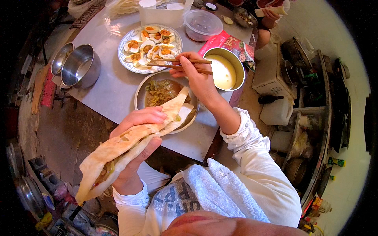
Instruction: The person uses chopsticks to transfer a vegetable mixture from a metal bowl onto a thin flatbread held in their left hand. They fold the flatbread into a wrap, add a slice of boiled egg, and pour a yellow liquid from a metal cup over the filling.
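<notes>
A long folded flatbread [126, 147] with greenish filling is gripped in my left hand [136, 165], thumb on the near side and fingers over its top. My right hand [197, 76] holds a pair of wooden chopsticks [165, 63], their tips over the near edge of a patterned plate [122, 51]. Halved eggs with orange yolks [151, 45] cover that plate. Below the chopsticks stands a bowl [138, 94] of cooked greens in brown liquid [161, 91], partly hidden by the flatbread. A metal pot [241, 78] of pale yellow liquid sits right of my right hand.
Empty metal pots [84, 69] stand at the table's left edge. Behind the eggs are a clear plastic tub [202, 23] and a red packet [220, 41]. Another person's hand [269, 17] holds a rolled flatbread at the far right. Shelves with pans [311, 114] line the right wall.
</notes>
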### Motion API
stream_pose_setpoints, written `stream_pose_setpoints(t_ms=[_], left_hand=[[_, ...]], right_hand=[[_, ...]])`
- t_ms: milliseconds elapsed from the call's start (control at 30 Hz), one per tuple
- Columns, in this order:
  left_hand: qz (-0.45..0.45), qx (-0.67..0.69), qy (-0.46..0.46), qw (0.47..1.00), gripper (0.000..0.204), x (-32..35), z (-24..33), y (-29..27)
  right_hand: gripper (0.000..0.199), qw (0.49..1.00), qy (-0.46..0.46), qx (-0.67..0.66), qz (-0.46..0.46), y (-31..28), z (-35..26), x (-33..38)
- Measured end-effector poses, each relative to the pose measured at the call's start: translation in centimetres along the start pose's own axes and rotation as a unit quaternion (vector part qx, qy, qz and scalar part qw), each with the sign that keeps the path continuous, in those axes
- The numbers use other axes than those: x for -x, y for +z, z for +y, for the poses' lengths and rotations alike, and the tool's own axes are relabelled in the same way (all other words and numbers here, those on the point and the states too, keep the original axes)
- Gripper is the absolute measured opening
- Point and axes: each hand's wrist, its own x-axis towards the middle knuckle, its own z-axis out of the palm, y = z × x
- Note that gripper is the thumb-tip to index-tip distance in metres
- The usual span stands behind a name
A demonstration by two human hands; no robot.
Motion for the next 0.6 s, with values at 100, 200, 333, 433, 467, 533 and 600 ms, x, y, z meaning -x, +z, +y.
stream_pose_setpoints(t_ms=[100,200,333,433,467,533,600], left_hand=[[-0.002,-0.004,0.0,1.0,0.038,0.0,0.0,-0.1],[-0.002,0.003,0.0,1.0,0.039,0.0,0.1,-0.1],[-0.001,-0.005,-0.007,1.0,0.039,0.1,0.0,-0.2],[0.003,-0.004,-0.007,1.0,0.039,0.1,0.1,-0.1],[0.001,-0.003,-0.008,1.0,0.038,0.1,0.0,-0.1],[-0.003,-0.001,-0.006,1.0,0.038,0.1,-0.1,-0.2],[-0.004,0.0,-0.003,1.0,0.038,0.1,-0.2,-0.2]], right_hand=[[0.022,1.0,-0.007,-0.007,0.006,0.2,0.1,-0.1],[0.023,1.0,-0.022,-0.01,0.015,0.3,0.1,-0.1],[0.023,0.999,-0.042,-0.011,0.022,-0.1,-1.1,-0.1],[0.023,0.998,-0.055,-0.011,0.023,-0.3,-2.6,0.1],[0.023,0.998,-0.061,-0.013,0.026,-0.4,-3.0,0.2],[0.023,0.997,-0.07,-0.017,0.026,-0.4,-3.3,0.2],[0.022,0.997,-0.076,-0.021,0.022,-0.5,-3.3,0.2]])
